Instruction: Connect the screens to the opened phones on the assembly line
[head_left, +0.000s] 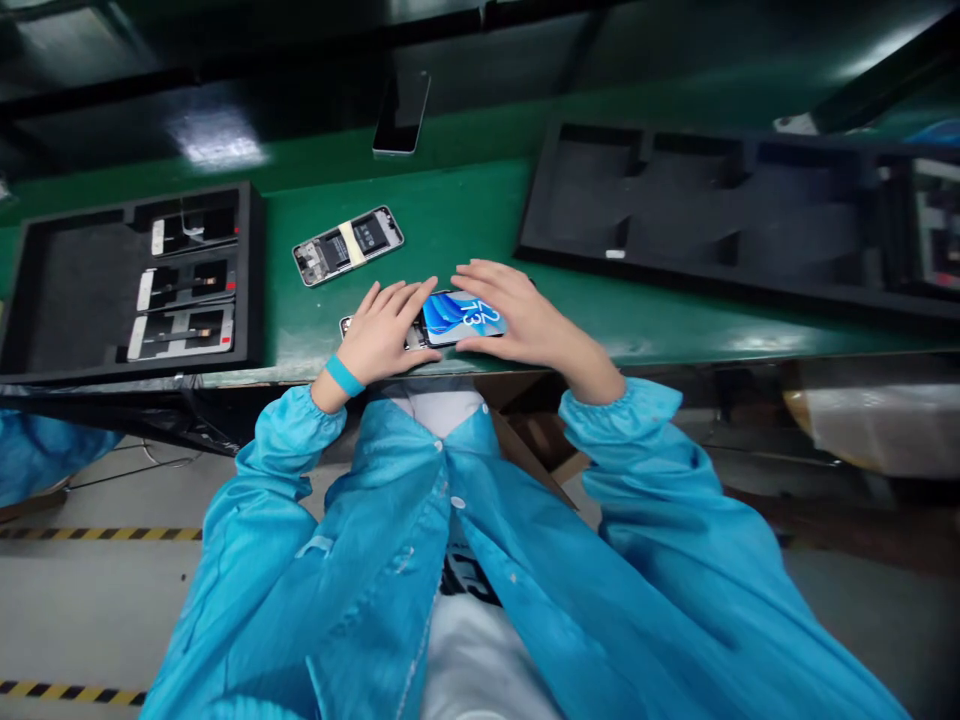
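A lit phone screen (463,317) with a blue picture and digits lies near the table's front edge, beside an opened phone body (414,335) that is partly hidden. My left hand (386,330) rests over the phone body, thumb and fingers apart around its side. At the screen's right end, my right hand (510,312) holds its long edges between thumb and fingers. Behind my left hand lies another opened phone (348,246) with a pale strip across its battery.
A black foam tray (256,270) with several phone screens (184,333) stands at the left. On the right is a larger black tray (637,262). A dark phone (402,113) lies farther back on the green table (465,210).
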